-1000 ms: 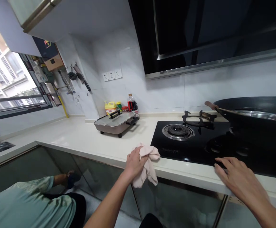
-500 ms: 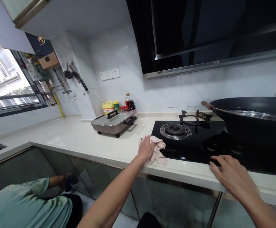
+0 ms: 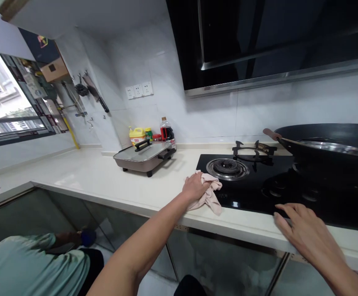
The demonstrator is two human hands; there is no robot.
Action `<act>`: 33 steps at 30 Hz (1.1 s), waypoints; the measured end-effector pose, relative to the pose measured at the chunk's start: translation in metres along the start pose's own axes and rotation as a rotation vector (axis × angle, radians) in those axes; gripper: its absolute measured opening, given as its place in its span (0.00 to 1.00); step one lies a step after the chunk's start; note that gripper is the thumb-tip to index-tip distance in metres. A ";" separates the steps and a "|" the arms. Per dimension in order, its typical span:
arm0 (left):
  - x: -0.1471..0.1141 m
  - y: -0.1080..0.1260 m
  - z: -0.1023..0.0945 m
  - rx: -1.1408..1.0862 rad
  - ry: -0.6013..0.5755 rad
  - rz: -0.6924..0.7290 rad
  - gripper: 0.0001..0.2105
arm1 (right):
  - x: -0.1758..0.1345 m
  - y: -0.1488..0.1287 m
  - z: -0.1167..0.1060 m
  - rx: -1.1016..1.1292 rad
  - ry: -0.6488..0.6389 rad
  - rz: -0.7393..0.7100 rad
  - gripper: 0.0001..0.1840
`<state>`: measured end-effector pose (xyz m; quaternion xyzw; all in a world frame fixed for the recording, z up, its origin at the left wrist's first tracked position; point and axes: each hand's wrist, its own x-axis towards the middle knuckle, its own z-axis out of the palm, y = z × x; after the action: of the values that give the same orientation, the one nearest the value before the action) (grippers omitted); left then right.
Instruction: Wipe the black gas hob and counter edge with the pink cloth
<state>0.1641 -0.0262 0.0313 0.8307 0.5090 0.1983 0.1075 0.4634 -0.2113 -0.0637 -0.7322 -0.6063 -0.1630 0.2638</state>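
My left hand presses a pale pink cloth down where the white countertop meets the left edge of the black gas stove. Its fingers are curled over the bunched cloth. My right hand is at the stove's front edge, over the counter rim, with fingers spread and nothing in them. Just beyond the cloth is the left burner, its pan support off it towards the back. A large black wok with a wooden handle sits on the right side of the stove.
A lidded electric pan stands on the counter to the left. Behind it are a yellow jug and a dark sauce bottle. The range hood hangs overhead. At lower left, a person in a green shirt bends by the cabinets.
My left hand has slid the cloth slightly to the right, further onto the stove's corner. My right hand stays in nearly the same place. The camera view has shifted a little.
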 end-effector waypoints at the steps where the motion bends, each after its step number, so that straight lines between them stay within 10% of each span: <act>1: 0.008 0.000 0.002 0.002 -0.004 -0.015 0.22 | 0.000 -0.001 0.000 -0.006 0.004 -0.001 0.35; 15: 0.079 0.010 0.020 0.053 0.019 -0.094 0.23 | 0.006 -0.012 -0.008 0.006 -0.033 0.079 0.27; 33: -0.063 0.054 0.024 -0.052 -0.078 0.321 0.23 | 0.013 -0.004 0.003 0.025 -0.090 0.124 0.32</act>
<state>0.1925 -0.1066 0.0168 0.9054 0.3598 0.1936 0.1153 0.4615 -0.1988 -0.0585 -0.7717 -0.5728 -0.1058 0.2552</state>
